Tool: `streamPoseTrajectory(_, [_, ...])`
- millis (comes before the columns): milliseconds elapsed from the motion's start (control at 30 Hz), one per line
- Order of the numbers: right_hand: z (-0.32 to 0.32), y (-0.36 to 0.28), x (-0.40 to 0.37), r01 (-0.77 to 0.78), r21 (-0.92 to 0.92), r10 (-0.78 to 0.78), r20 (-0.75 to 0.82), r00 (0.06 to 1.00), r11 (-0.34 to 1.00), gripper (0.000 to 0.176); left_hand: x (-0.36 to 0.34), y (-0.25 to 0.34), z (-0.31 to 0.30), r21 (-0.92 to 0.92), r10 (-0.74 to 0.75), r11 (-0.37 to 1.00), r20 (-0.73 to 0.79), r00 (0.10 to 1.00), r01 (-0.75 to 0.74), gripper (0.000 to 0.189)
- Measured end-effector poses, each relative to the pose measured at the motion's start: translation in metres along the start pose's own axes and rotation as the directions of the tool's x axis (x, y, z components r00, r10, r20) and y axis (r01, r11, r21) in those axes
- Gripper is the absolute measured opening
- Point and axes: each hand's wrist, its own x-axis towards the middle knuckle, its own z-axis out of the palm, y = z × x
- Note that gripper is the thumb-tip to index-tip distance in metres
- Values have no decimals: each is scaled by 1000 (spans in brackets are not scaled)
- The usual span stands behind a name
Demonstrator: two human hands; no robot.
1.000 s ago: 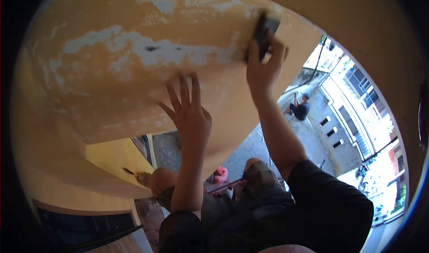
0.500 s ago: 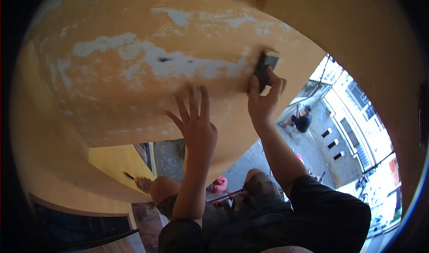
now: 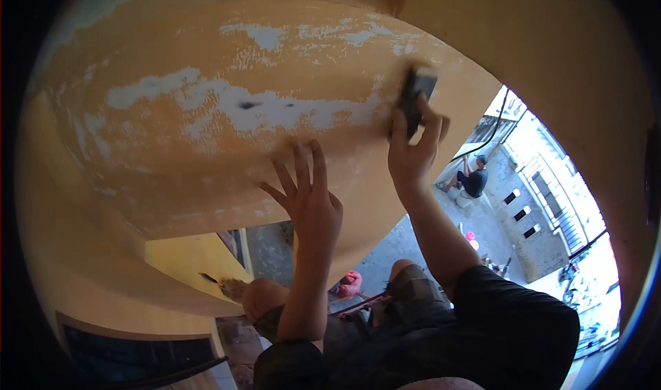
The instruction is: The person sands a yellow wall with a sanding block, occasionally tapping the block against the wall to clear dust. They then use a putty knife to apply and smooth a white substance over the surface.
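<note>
The left hand (image 3: pixel 313 211) is raised, fingers spread wide and empty, over the wall (image 3: pixel 227 131); contact is unclear. The right hand (image 3: pixel 414 152), forearm slanting upward, grips a dark block (image 3: pixel 417 95) against the wall, near its right edge. Bare wall separates them; beyond the edge opens the yard (image 3: pixel 499 235).

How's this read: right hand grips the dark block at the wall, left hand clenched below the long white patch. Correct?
Not quite: the left hand isn't clenched. The head view shows it open, fingers spread, below the long white patch; the right hand grips the dark block at the wall.
</note>
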Motion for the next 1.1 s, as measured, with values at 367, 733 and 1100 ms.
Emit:
streamPoseTrajectory(367, [4, 7, 19, 80, 37, -80, -7, 997, 996, 42, 6, 5, -7, 18, -6, 1000, 26, 1000, 5, 80])
streamPoseTrajectory(733, [0, -8, 26, 4, 16, -4, -13, 1000, 1000, 42, 0, 6, -7, -5, -14, 1000, 56, 998, 14, 78])
streamPoseTrajectory(1100, [-3, 4, 9, -45, 16, 45, 23, 999, 999, 40, 2, 5, -4, -3, -8, 1000, 30, 1000, 8, 75])
